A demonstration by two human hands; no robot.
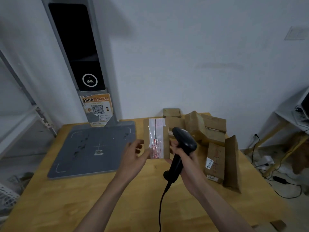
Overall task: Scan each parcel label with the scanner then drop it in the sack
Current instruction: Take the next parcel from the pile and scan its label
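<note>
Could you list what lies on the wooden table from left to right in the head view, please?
Grey scanning platform → left hand → held parcel → scanner gripped by the right hand → flat parcel with a white label → upright parcel.

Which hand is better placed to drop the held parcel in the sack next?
Probably the left hand: it holds the parcel by its edge. The right hand grips the scanner. No sack is plainly visible.
</note>
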